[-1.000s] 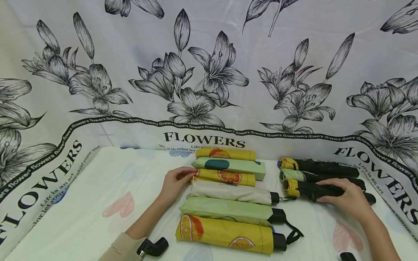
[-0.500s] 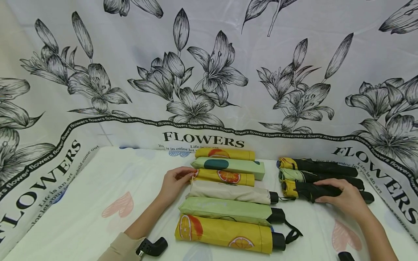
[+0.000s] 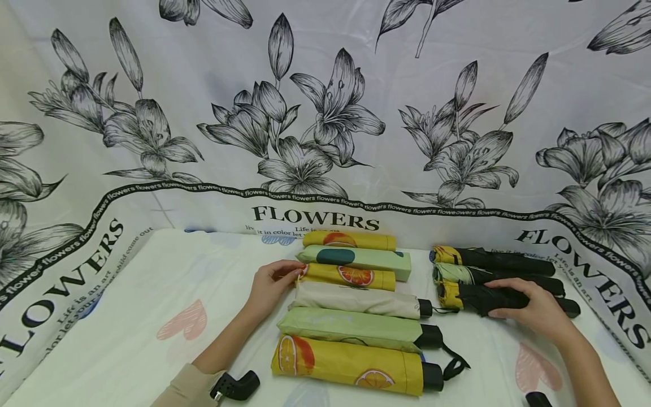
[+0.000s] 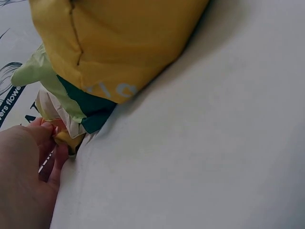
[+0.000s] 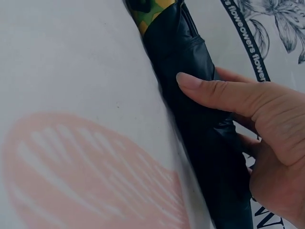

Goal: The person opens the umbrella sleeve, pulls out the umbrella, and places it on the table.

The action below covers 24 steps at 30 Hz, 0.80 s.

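Note:
My left hand (image 3: 268,289) pinches the left end of a yellow umbrella sleeve (image 3: 378,280) printed with orange slices. In the left wrist view its thumb and fingertips meet at the sleeve's end, partly behind other umbrellas. My right hand (image 3: 539,314) grips a folded black umbrella (image 3: 473,297) with a yellow end, lying nearest in the right-hand group. The right wrist view shows the thumb across the umbrella's black fabric (image 5: 190,124), the fingers mostly hidden on the far side. Behind it lie a black umbrella with green fabric (image 3: 458,273) and another with yellow (image 3: 493,260).
Behind the held sleeve lie a pale green sleeve (image 3: 366,260) and another yellow sleeve (image 3: 376,242). In front are a beige umbrella (image 3: 356,299), a light green umbrella (image 3: 351,328) and a large yellow umbrella (image 3: 341,364). A flower-printed cloth (image 3: 229,158) hangs behind the white bedding (image 3: 122,350).
Both hands keep their places on the sleeve and the black umbrella. Only the head view has shifted slightly.

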Each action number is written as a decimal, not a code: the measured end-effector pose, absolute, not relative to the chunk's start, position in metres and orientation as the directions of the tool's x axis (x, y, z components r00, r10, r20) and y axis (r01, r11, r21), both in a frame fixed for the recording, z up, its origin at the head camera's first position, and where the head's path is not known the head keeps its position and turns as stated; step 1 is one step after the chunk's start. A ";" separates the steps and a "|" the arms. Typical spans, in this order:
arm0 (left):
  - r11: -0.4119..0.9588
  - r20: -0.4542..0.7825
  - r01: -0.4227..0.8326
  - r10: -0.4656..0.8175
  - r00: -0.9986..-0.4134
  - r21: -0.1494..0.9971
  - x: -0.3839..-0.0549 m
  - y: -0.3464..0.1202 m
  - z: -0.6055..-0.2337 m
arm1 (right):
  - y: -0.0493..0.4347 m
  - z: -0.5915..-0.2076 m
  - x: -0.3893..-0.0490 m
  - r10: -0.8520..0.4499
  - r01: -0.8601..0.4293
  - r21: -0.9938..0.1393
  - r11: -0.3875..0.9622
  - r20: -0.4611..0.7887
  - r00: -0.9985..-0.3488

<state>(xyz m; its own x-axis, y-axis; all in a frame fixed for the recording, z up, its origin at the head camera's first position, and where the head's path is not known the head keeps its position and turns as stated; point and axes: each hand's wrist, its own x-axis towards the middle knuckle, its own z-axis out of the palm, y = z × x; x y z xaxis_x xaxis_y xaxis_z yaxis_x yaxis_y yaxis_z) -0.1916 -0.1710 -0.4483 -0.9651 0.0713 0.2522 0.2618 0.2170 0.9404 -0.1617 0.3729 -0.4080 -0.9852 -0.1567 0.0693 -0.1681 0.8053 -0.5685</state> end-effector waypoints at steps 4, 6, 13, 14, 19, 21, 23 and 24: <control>0.231 0.258 0.263 0.052 -0.965 0.937 -0.191 -0.172 -0.448 | 0.371 -0.408 -0.161 -0.168 -0.180 -0.574 0.799 0.076 -0.983; 0.232 0.257 0.259 0.041 -0.966 0.937 -0.191 -0.171 -0.448 | 0.369 -0.407 -0.161 -0.164 -0.183 -0.575 0.797 0.085 -0.983; 0.215 0.186 0.185 0.016 -0.982 0.959 -0.187 -0.171 -0.442 | 0.355 -0.398 -0.157 -0.139 -0.210 -0.581 0.786 0.165 -0.976; 0.209 0.174 0.174 0.016 -0.985 0.962 -0.186 -0.171 -0.440 | 0.352 -0.396 -0.157 -0.136 -0.216 -0.579 0.786 0.179 -0.974; 0.186 0.136 0.138 0.023 -0.990 0.973 -0.179 -0.174 -0.435 | 0.333 -0.389 -0.155 -0.130 -0.262 -0.553 0.791 0.266 -0.955; 0.184 0.135 0.138 0.029 -0.990 0.973 -0.175 -0.176 -0.434 | 0.325 -0.387 -0.154 -0.128 -0.272 -0.542 0.795 0.289 -0.949; 0.183 0.132 0.135 0.027 -0.991 0.974 -0.172 -0.176 -0.433 | 0.317 -0.385 -0.152 -0.128 -0.282 -0.531 0.799 0.308 -0.943; 0.183 0.129 0.132 0.027 -0.991 0.974 -0.170 -0.176 -0.432 | 0.312 -0.385 -0.151 -0.127 -0.286 -0.526 0.801 0.318 -0.940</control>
<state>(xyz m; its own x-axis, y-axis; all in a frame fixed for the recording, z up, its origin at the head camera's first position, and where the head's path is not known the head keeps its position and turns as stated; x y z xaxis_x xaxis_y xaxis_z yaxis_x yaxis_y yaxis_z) -0.1700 -0.1764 -0.4323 -0.9913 0.0273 0.1291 0.1319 0.1835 0.9741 -0.1510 0.3124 -0.3848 -0.9397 -0.1272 0.3176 -0.2862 0.8009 -0.5259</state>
